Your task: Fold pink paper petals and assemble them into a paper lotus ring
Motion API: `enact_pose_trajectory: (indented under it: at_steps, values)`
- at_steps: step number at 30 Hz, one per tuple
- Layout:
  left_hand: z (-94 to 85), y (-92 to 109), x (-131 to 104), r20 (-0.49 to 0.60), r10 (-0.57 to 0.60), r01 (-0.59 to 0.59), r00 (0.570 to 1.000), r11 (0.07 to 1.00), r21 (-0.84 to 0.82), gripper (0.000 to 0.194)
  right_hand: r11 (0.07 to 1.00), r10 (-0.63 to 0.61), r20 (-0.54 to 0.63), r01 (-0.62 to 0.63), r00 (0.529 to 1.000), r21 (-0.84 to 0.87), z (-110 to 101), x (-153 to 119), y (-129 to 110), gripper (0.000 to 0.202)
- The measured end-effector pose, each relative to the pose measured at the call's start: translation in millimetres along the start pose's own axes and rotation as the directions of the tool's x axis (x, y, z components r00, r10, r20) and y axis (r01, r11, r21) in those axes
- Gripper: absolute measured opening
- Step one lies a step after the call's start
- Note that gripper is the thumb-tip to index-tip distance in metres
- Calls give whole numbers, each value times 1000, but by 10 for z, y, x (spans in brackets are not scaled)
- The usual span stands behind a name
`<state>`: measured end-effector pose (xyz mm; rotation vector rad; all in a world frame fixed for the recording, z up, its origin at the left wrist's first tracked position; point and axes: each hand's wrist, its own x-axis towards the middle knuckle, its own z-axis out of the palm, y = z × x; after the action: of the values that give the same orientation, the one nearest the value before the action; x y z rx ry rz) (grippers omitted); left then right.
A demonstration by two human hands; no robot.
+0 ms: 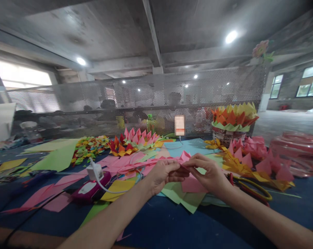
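Observation:
My left hand [168,174] and my right hand [203,169] meet above the middle of the table, fingertips pinched together. Between them is a small piece of pink paper [185,156], folded to a point at its top; fingers cover its lower part. Below my hands lie a pink paper sheet [194,184] and light green paper sheets [187,201]. Pink paper strips [127,162] spread to the left. Beyond them stand rows of folded pink paper petals [139,135], and to the right more folded pink petals [246,159] beside orange-yellow folded pieces [234,165].
A purple power socket [90,188] with a white charger [94,172] sits at left. Scissors [252,188] with red and yellow handles lie right of my hand. Farther right stands a clear pink jar [296,152]. A paper flower basket [233,129] and a perforated metal screen [146,97] stand behind.

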<state>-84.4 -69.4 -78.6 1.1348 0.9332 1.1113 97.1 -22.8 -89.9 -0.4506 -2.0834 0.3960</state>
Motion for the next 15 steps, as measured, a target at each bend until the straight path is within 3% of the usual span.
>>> enact_pose_trajectory:
  at_steps: [7, 15]
  values:
    - [15, -10, -16, -21, 3, -3, 1000, 1000, -7, 28, 973, -150, 39, 154, 988, -172, -12, -2, 66, 22]
    - [14, -24, 0, -21, 5, -5, 1000, 1000, -4, 28, 937, -198, 100, 219, 975, -273, -37, -8, 41, 24]
